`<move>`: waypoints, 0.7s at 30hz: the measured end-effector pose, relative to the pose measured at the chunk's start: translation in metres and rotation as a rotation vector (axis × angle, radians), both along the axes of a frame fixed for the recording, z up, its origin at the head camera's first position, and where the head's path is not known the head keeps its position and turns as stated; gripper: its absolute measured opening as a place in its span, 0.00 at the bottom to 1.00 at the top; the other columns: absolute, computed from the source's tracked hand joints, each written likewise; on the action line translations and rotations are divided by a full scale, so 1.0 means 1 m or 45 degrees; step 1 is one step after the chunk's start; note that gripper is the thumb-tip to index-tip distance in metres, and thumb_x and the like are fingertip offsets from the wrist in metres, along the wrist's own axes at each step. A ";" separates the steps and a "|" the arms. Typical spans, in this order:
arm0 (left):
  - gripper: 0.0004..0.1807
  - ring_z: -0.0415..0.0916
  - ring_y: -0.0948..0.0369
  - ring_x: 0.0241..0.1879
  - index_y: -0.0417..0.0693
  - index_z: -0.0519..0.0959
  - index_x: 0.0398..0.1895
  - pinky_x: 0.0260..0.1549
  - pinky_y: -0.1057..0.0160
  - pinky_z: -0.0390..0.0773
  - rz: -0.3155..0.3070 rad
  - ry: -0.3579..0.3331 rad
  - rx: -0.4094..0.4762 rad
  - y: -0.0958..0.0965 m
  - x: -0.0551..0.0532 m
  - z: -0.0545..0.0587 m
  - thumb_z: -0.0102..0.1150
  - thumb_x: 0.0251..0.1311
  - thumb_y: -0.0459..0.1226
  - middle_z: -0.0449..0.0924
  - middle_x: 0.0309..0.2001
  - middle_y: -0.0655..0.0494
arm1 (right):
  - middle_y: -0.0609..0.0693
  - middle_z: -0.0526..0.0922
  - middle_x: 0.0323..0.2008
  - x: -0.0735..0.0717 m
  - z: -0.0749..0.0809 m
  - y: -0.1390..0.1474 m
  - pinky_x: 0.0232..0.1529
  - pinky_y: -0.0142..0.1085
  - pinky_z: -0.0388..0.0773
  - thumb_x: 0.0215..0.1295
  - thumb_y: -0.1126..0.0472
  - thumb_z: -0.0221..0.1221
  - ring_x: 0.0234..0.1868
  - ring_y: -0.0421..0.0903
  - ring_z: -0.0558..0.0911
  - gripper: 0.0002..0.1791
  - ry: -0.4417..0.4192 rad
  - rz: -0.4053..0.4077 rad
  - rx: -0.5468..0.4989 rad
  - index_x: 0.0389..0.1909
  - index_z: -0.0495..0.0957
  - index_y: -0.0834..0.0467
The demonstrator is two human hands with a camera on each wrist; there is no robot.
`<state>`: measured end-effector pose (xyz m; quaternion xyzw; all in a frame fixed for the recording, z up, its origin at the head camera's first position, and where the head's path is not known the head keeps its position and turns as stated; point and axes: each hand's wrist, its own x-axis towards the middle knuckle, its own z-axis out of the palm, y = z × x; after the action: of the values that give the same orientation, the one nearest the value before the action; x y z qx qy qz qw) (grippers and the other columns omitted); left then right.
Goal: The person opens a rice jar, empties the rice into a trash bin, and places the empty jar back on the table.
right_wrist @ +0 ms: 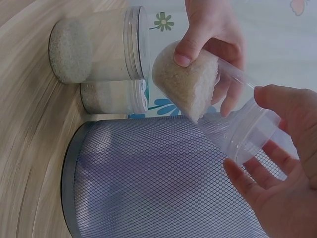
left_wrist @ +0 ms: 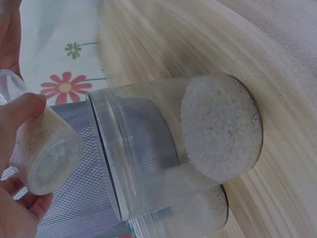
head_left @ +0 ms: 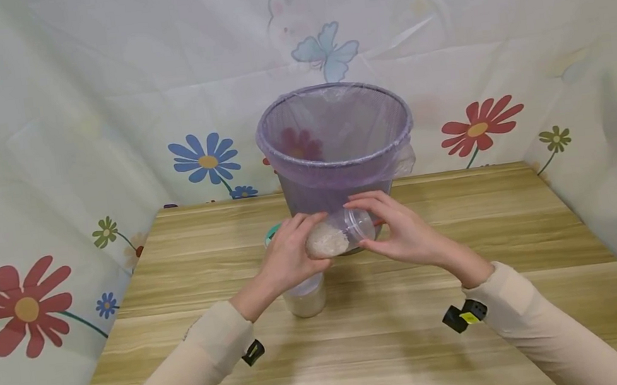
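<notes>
My left hand (head_left: pixel 292 248) grips the base of a clear plastic jar (right_wrist: pixel 185 82), tilted on its side above the table, with white rice (right_wrist: pixel 190 84) gathered towards its base. Around the jar's other, ridged end curl the thumb and fingers of my right hand (head_left: pixel 395 227). Between the hands the jar's clear wall shows. In the head view it overlaps the front of a mesh bin (head_left: pixel 314 195). Below my left hand stands a second jar (left_wrist: pixel 223 129) partly filled with rice. A third jar (right_wrist: pixel 111 96) with a green-edged lid is mostly hidden behind my left hand in the head view.
The bin stands at the table's back, lined with a thin purple bag (head_left: pixel 340 173) folded over its rim. Behind the wooden table (head_left: pixel 502 335) hangs a flower-printed curtain (head_left: pixel 122 112). Both sleeves have small black devices near the wrists.
</notes>
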<state>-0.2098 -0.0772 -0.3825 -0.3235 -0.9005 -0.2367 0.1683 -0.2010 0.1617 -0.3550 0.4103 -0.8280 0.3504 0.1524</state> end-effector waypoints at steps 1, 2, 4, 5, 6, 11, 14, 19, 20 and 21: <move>0.41 0.70 0.57 0.41 0.51 0.71 0.58 0.41 0.60 0.74 0.000 0.000 0.000 0.000 0.000 0.000 0.74 0.34 0.46 0.75 0.45 0.55 | 0.58 0.68 0.58 0.000 0.000 0.000 0.37 0.30 0.77 0.49 0.68 0.66 0.49 0.49 0.74 0.33 0.007 0.009 0.005 0.58 0.68 0.59; 0.41 0.70 0.57 0.41 0.51 0.71 0.58 0.41 0.60 0.74 0.001 -0.001 -0.002 0.000 0.000 0.000 0.74 0.34 0.47 0.75 0.45 0.55 | 0.58 0.68 0.58 0.000 0.000 0.001 0.37 0.29 0.76 0.49 0.68 0.66 0.49 0.49 0.73 0.33 0.013 0.019 0.009 0.58 0.68 0.60; 0.41 0.71 0.57 0.41 0.51 0.71 0.58 0.41 0.60 0.74 0.003 -0.004 -0.002 0.000 -0.001 0.000 0.74 0.34 0.47 0.75 0.45 0.55 | 0.59 0.67 0.59 0.000 0.001 0.001 0.38 0.28 0.74 0.49 0.68 0.66 0.47 0.48 0.73 0.33 0.022 0.036 0.017 0.59 0.67 0.59; 0.41 0.71 0.57 0.42 0.52 0.71 0.58 0.41 0.60 0.74 0.005 -0.006 -0.004 0.000 -0.001 0.000 0.74 0.34 0.47 0.75 0.46 0.55 | 0.59 0.67 0.60 0.000 0.001 0.001 0.38 0.27 0.73 0.49 0.68 0.65 0.46 0.47 0.73 0.33 0.026 0.042 0.021 0.59 0.67 0.59; 0.41 0.71 0.57 0.42 0.51 0.71 0.58 0.41 0.60 0.74 0.006 -0.010 -0.003 0.001 -0.001 0.000 0.74 0.34 0.47 0.75 0.46 0.55 | 0.59 0.66 0.60 0.001 0.001 0.002 0.39 0.27 0.72 0.49 0.69 0.65 0.47 0.47 0.73 0.33 0.028 0.047 0.023 0.59 0.67 0.59; 0.41 0.71 0.56 0.43 0.51 0.70 0.58 0.43 0.58 0.75 0.007 -0.027 -0.002 0.001 -0.001 0.000 0.74 0.35 0.47 0.75 0.47 0.55 | 0.59 0.65 0.61 0.001 0.001 0.001 0.42 0.34 0.71 0.48 0.71 0.63 0.53 0.46 0.70 0.34 0.044 0.065 0.024 0.59 0.66 0.59; 0.41 0.71 0.56 0.44 0.50 0.70 0.58 0.43 0.58 0.75 0.006 -0.023 -0.003 0.001 -0.002 0.000 0.74 0.35 0.47 0.75 0.47 0.54 | 0.60 0.65 0.61 0.001 0.000 0.001 0.42 0.37 0.71 0.48 0.70 0.64 0.55 0.46 0.69 0.33 0.063 0.070 0.016 0.59 0.66 0.59; 0.42 0.71 0.57 0.43 0.51 0.70 0.59 0.43 0.59 0.74 -0.002 -0.009 -0.020 0.001 -0.002 0.000 0.74 0.34 0.47 0.75 0.47 0.55 | 0.58 0.66 0.60 0.001 0.000 -0.001 0.41 0.38 0.72 0.49 0.66 0.66 0.53 0.48 0.70 0.34 0.075 -0.002 -0.025 0.59 0.67 0.60; 0.42 0.71 0.57 0.43 0.51 0.70 0.59 0.43 0.59 0.74 -0.004 -0.006 -0.022 0.002 -0.002 0.000 0.75 0.34 0.47 0.75 0.47 0.55 | 0.57 0.66 0.60 0.001 0.000 -0.002 0.40 0.39 0.74 0.49 0.65 0.67 0.53 0.48 0.70 0.34 0.066 -0.030 -0.032 0.59 0.67 0.60; 0.42 0.71 0.57 0.43 0.52 0.70 0.59 0.43 0.59 0.74 -0.006 -0.002 -0.025 0.002 -0.002 0.000 0.75 0.34 0.47 0.75 0.47 0.55 | 0.57 0.67 0.59 0.001 0.001 -0.002 0.39 0.38 0.75 0.49 0.64 0.67 0.52 0.48 0.71 0.34 0.052 -0.063 -0.036 0.59 0.66 0.60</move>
<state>-0.2121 -0.0756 -0.3829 -0.3271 -0.9022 -0.2286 0.1638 -0.2003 0.1599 -0.3541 0.3946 -0.8297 0.3497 0.1836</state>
